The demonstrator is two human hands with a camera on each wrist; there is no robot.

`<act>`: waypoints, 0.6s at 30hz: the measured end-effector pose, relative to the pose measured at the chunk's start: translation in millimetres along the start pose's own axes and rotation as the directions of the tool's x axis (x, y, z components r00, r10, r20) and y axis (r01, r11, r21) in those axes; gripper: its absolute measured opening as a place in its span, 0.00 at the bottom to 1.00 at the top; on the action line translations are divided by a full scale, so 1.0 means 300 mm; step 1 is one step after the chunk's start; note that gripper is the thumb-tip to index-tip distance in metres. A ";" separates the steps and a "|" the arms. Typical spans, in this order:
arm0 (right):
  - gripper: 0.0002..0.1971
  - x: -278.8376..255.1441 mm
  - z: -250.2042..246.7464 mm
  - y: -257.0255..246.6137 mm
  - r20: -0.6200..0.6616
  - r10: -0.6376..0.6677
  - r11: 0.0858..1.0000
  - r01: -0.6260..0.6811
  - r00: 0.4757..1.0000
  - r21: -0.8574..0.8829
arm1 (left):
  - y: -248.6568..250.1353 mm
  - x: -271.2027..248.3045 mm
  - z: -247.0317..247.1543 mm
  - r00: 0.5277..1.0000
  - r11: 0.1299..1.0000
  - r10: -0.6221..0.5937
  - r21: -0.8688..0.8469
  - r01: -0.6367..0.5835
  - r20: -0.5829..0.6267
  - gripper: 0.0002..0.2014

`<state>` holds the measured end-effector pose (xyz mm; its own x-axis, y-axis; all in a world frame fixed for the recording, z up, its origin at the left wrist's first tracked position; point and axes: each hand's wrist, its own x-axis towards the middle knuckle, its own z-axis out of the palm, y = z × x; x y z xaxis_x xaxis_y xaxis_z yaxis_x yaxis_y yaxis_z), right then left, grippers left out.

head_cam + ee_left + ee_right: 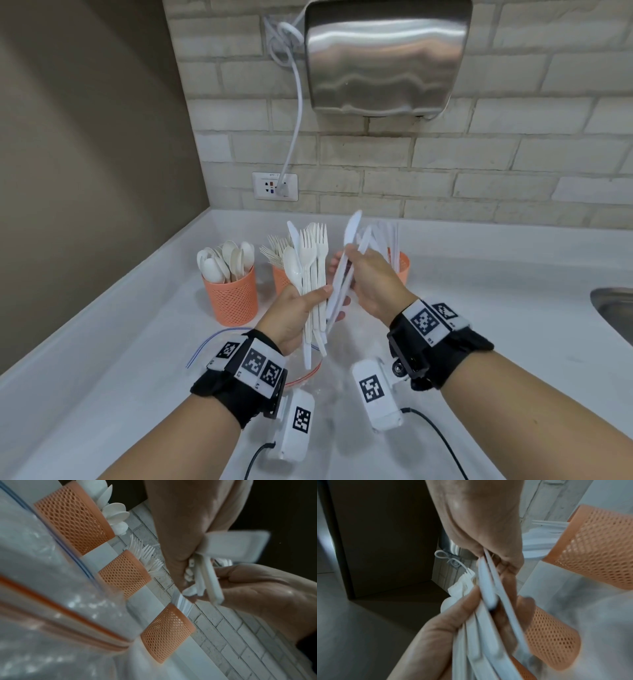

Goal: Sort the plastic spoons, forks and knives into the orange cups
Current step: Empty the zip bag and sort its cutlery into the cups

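Right hand (371, 284) pinches our knives (346, 270), blades up, just in front of the knife cup (403, 269); left hand (294, 317) grips the mixed bundle (313, 274).

The white counter (479, 342) carries three orange cups (233, 301) (mesh-walled) and a plastic bag (212, 342).

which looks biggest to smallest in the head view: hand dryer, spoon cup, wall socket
1. hand dryer, clearly the largest
2. spoon cup
3. wall socket, the smallest

The socket is farther from the camera than the cup, which shrinks its apparent size.
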<state>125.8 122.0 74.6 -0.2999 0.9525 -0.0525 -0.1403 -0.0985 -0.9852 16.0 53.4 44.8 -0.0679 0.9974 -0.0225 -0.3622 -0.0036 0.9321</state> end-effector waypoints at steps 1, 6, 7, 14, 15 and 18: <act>0.16 -0.002 0.002 -0.019 -0.062 -0.041 0.998 0.044 0.997 0.053 | -0.003 0.002 -0.004 1.000 1.000 -0.008 0.002 0.008 -0.021 0.09; 0.10 -0.028 0.029 -0.082 0.057 -0.255 0.955 0.260 0.965 -0.142 | -0.014 0.007 -0.008 0.998 0.991 0.023 0.131 -0.014 -0.065 0.06; 0.09 -0.034 0.043 -0.077 0.122 -0.300 0.914 0.322 0.946 -0.248 | -0.015 0.007 -0.004 0.997 0.985 0.041 0.169 -0.030 -0.065 0.05; 0.13 -0.026 0.077 -0.040 0.088 -0.430 0.766 0.415 0.899 -0.491 | -0.038 0.024 -0.002 0.970 0.826 0.217 0.550 -0.122 -0.111 0.11; 0.12 -0.024 0.076 -0.042 0.101 -0.447 0.748 0.434 0.889 -0.503 | -0.041 0.027 -0.005 0.963 0.797 0.239 0.592 -0.123 -0.122 0.14; 0.10 -0.015 0.077 -0.056 0.141 -0.448 0.718 0.450 0.883 -0.531 | -0.045 0.025 -0.005 0.951 0.729 0.278 0.675 -0.116 -0.137 0.20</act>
<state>107.5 112.8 95.2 -0.3350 0.8442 0.4184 0.2651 0.5106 -0.8179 19.0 60.7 31.3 -0.2923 0.9376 0.1882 0.3717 -0.0699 0.9257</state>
